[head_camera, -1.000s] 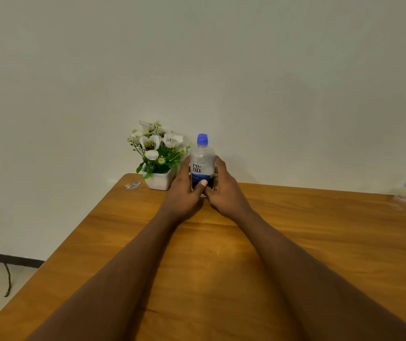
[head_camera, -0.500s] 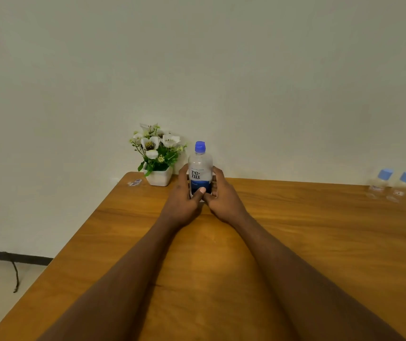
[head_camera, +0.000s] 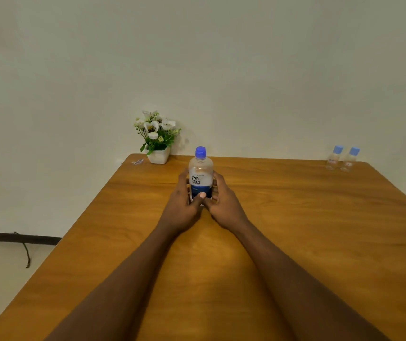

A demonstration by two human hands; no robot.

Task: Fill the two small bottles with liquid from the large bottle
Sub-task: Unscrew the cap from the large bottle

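Hands first: my left hand (head_camera: 181,207) and my right hand (head_camera: 224,205) are both wrapped round the lower half of the large bottle (head_camera: 200,177), one on each side, with my thumbs meeting across the front of its dark blue label band. The large bottle stands upright on the wooden table (head_camera: 295,242). Its blue cap (head_camera: 200,152) is on, and its clear shoulder and the white label reading "re-nu" show above my fingers.

Well to the right of the large bottle, by the table's back edge, two more stand upright side by side with pale blue caps on: the nearer small bottle (head_camera: 334,157) and the farther small bottle (head_camera: 351,159). I cannot tell whether either holds liquid.

Left of the large bottle and a little behind it, a white pot (head_camera: 158,156) of white flowers sits against the wall. Further left again, at the table's corner, lies a small flat thing (head_camera: 138,161) that I cannot make out.
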